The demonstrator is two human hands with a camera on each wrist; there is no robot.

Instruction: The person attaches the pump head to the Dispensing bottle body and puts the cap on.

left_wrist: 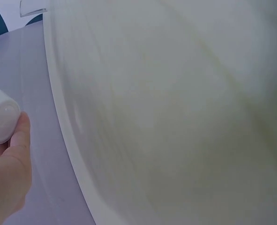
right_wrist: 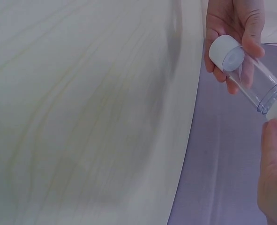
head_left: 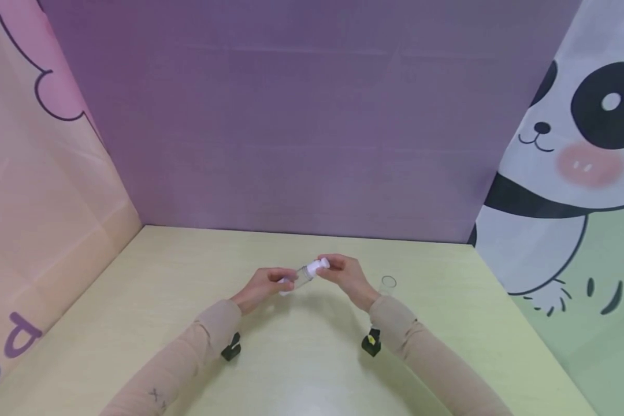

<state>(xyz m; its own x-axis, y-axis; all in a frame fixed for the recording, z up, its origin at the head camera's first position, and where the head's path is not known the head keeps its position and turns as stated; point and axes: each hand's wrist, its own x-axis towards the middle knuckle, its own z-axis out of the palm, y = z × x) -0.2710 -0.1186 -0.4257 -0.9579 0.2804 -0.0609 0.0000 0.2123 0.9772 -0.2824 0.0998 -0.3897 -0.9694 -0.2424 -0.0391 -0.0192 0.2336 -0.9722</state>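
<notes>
Between both hands is a small clear bottle (head_left: 302,278) with a white base and a white top, tilted above the table. My left hand (head_left: 264,287) grips the bottle by its white base (right_wrist: 224,50), fingers around it. At the other end, my right hand (head_left: 347,276) pinches the white top (head_left: 318,266) between thumb and fingers. In the right wrist view, clear ridges of the neck (right_wrist: 271,98) show just beside the top. Whether the top is seated on the neck, I cannot tell. The left wrist view shows the left hand (left_wrist: 11,176) at its edge with a white round end (left_wrist: 4,121).
A clear, cup-like piece (head_left: 389,282) stands on the pale wooden table (head_left: 301,370), right of the right hand. A purple backdrop (head_left: 301,127) rises behind the table's far edge. Printed panels flank both sides, with a panda (head_left: 535,242) at right.
</notes>
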